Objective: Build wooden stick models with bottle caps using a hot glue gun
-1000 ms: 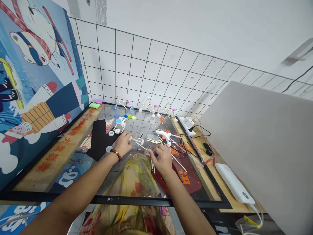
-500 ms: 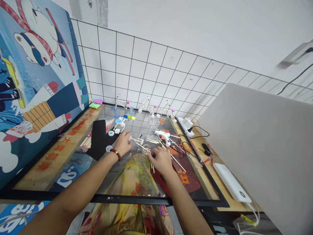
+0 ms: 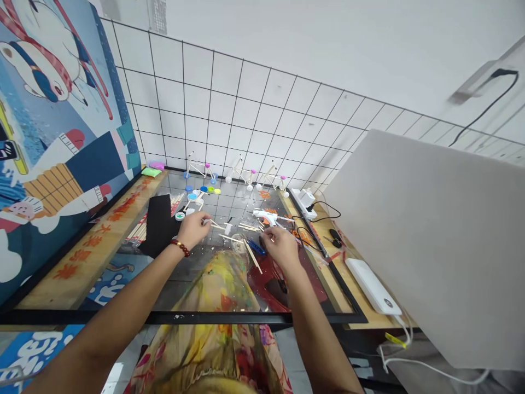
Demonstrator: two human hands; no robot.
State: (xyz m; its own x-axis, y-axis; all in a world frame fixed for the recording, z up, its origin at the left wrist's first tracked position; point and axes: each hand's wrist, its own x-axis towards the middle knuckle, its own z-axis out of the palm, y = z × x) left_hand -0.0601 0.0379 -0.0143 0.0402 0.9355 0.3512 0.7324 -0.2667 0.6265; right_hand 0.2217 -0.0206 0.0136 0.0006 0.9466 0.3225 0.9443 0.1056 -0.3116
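My left hand (image 3: pixel 195 230) pinches the end of a small frame of wooden sticks (image 3: pixel 216 224), which has a white piece (image 3: pixel 228 228) at its far end. My right hand (image 3: pixel 283 247) is closed, its fingertips curled down at the table beside blue-handled pliers (image 3: pixel 256 246). What lies between those fingertips is hidden. Loose wooden sticks (image 3: pixel 253 256) lie between the hands, over a small clear round container (image 3: pixel 239 244). Just beyond my right hand, a white glue gun (image 3: pixel 268 218) rests on the table.
Several stick models (image 3: pixel 268 178) stand at the back near the wire grid (image 3: pixel 254 109). Colored lids (image 3: pixel 204 190), black sheet (image 3: pixel 158 224) and bundled sticks (image 3: pixel 137 230) lie left. A power strip (image 3: pixel 303 203), cables, scissors (image 3: pixel 334 238) and a white power bank (image 3: pixel 372 285) are right.
My right hand has shifted right and up, away from the sticks, uncovering the blue-handled pliers. My left hand still holds the stick frame. The view has tilted slightly.
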